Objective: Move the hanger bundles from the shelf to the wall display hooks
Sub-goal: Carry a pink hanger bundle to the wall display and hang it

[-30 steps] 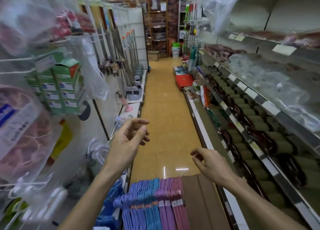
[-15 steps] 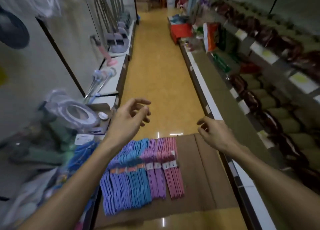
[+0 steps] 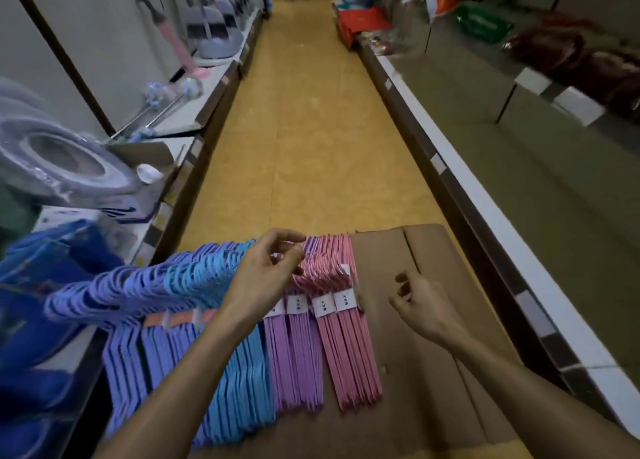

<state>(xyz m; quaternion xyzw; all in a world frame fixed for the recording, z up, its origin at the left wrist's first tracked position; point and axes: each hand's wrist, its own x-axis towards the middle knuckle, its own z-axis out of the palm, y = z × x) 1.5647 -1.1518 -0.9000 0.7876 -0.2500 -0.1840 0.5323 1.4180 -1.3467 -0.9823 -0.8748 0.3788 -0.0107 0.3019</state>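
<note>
A flattened cardboard sheet (image 3: pixel 426 337) lies across the lower middle of the frame, and the hanger bundles (image 3: pixel 294 347) lie on it side by side: violet-blue ones at the left, then light blue, lilac and pink toward the right. Each bundle is bound near its upper end by a paper band, white on the lilac and pink ones, orange on those further left. The hooks of the hangers fan out toward the upper left of the pile.

The left hand (image 3: pixel 266 275) hangs above the hook ends of the lilac bundles, fingers loosely bent, thumb and forefinger apart, gripping nothing. The right hand (image 3: pixel 422 306) hovers just right of the pink bundle (image 3: pixel 346 351), over bare cardboard, its fingers curled inward and holding nothing; whether either hand touches the hangers cannot be told.

At the lower left a blue plastic bag (image 3: pixel 41 302) bulges beside the pile. Above it, on the left shelf (image 3: pixel 187 112), sit a plastic-wrapped grey ring-shaped item (image 3: pixel 59 160), long-handled brushes (image 3: pixel 162 98) and, further up, grey dustpans (image 3: pixel 218 32) with a pink handle leaning by them. A yellow tiled floor (image 3: pixel 311 119) runs up the middle of the aisle. At the right a low shelf (image 3: pixel 540 167) with a white edge and price tags carries dark red packs (image 3: pixel 571 53) at the upper right, with a red box (image 3: pixel 360 22) near the top.
</note>
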